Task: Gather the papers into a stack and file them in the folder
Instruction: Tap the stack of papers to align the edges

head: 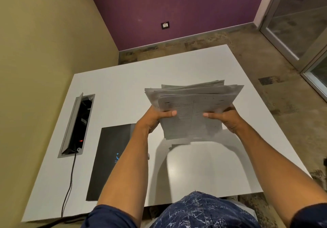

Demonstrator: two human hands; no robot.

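A thick, uneven stack of printed papers [192, 103] is held up above the white table [123, 89]. My left hand [157, 118] grips its left side, thumb on the top sheet. My right hand [224, 117] grips the right side the same way. The sheets fan out at the far edge and the near edge hangs down toward the table. A dark folder [108, 157] lies closed and flat on the table to the left, partly hidden by my left forearm.
An open grey cable box [76, 125] is set into the table at the left, with a black cable [69, 180] running from it over the near edge. A yellow wall stands close on the left. Floor lies beyond the table's far and right edges.
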